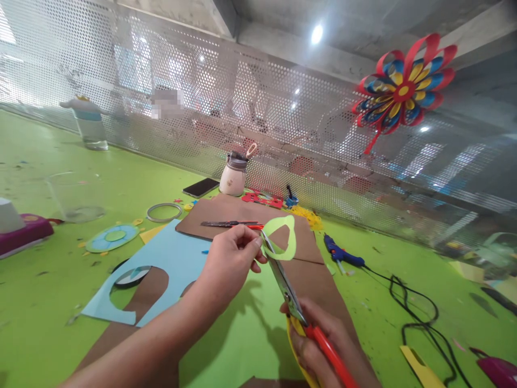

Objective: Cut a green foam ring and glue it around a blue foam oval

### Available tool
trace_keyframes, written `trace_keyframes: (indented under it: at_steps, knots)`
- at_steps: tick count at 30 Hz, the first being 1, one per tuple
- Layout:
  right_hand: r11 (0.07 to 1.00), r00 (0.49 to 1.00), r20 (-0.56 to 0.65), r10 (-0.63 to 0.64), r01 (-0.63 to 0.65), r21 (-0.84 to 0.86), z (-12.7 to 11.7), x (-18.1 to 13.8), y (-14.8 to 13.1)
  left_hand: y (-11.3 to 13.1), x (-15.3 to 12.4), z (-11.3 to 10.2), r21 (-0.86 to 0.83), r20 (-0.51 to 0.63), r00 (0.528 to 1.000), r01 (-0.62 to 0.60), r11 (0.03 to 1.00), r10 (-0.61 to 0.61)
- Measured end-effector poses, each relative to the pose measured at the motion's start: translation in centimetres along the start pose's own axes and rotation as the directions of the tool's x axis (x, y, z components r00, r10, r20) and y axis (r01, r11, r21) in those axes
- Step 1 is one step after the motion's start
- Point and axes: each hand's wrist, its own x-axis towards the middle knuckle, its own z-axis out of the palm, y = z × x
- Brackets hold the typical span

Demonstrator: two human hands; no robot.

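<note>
A paper-craft workshop. The landmark is the flat brown cardboard sheet on the scrap-littered bright green tabletop. On the sheet lie grey metal scissors. Over its near edge, red-handled scissors bite a light green paper loop. Left of it is a light blue paper sheet with round holes cut out, then a layered blue-and-green paper disc. Right of it lies a blue glue gun with a black cord. Behind it stands a white perforated metal screen bearing a red, blue and yellow folded-paper flower.
</note>
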Motion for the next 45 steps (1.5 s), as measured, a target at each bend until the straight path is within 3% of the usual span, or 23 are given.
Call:
trace_keyframes:
  at_steps: [5, 20, 45]
  knots:
    - [0.997, 0.997, 0.011, 0.070, -0.070, 0.027, 0.0, -0.1, 0.3, 0.0, 0.0, -0.1, -0.003, 0.002, 0.999, 0.033, 0.999, -0.033]
    - [0.993, 0.996, 0.077, 0.040, -0.048, 0.112, -0.2, 0.2, 1.1, 0.0, -0.1, 0.1, -0.033, 0.004, 1.000, 0.005, 0.999, -0.005]
    - [0.985, 0.991, 0.040, 0.129, -0.132, 0.113, -0.1, 0.1, 0.2, -0.7, 0.1, 0.1, -0.066, 0.021, 1.000, 0.000, 0.998, 0.001]
